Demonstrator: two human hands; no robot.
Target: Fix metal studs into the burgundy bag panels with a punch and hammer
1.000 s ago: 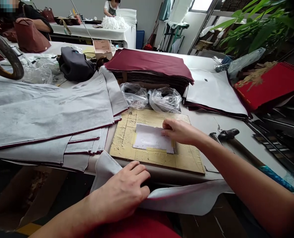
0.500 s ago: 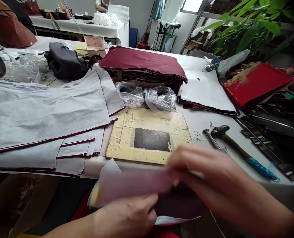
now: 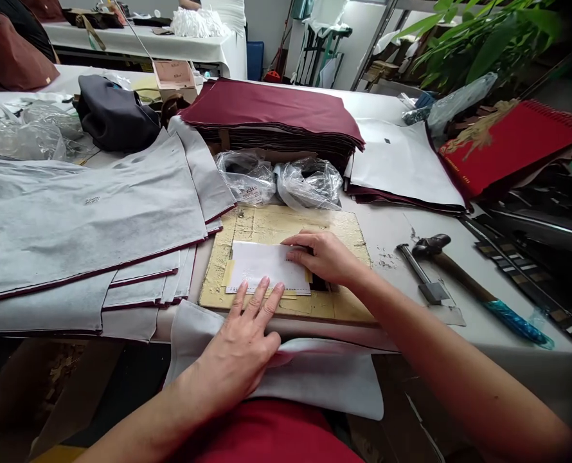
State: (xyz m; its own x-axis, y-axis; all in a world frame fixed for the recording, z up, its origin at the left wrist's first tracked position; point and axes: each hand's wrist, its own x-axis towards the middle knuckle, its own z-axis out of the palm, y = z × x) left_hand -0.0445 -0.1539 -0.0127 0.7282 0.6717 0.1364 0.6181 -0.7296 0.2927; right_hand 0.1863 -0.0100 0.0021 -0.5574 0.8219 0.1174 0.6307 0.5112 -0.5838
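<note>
A small white rectangular piece [image 3: 267, 267] lies on a yellowed, glue-stained board [image 3: 276, 225] at the table's front edge. My right hand [image 3: 322, 257] rests on the piece's right end with fingers extended and pressed flat. My left hand [image 3: 245, 341] lies open, its fingertips touching the piece's lower edge. Under my left palm a grey-white sheet with a maroon back [image 3: 315, 382] drapes over my lap.
Stacked grey sheets with maroon edges [image 3: 88, 218] lie at the left. A maroon stack [image 3: 271, 109] and two crumpled plastic bags [image 3: 281, 180] sit behind the board. A hammer [image 3: 464, 280] and metal tool [image 3: 423, 283] lie at the right, beside a red notebook [image 3: 512, 145].
Half a second ago both hands held a sheet above my lap and the board's dark middle was bare. The white piece now covers it, with both hands on it.
</note>
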